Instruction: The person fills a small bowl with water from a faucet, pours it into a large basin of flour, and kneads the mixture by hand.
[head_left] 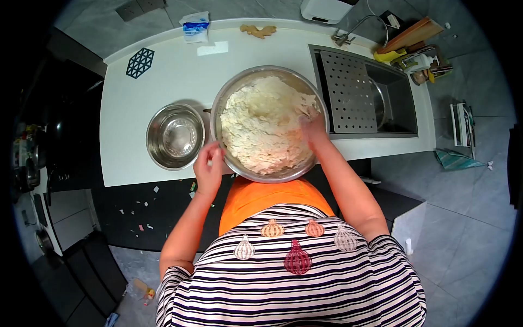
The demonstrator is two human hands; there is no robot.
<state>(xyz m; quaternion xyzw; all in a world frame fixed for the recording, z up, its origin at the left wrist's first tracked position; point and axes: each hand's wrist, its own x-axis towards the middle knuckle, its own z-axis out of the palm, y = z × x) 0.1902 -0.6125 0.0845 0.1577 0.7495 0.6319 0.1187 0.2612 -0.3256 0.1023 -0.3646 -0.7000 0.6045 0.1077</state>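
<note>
A large metal bowl stands at the counter's front edge, close against my body. It is filled with pale, shaggy flour dough, with drier flour toward the far side. My right hand reaches inside the bowl's right wall, its fingers closed into the edge of the dough; they are blurred and partly covered. At the left rim, my left hand has its fingers curled and pinched against the bowl. Just left of that hand sits a smaller metal bowl with what looks like a little clear liquid at its bottom.
On the white counter lie a dark hexagonal trivet, a blue-and-white packet and a ginger root. To the right is a sink, partly covered by a perforated metal tray. Cutting boards lean behind the faucet.
</note>
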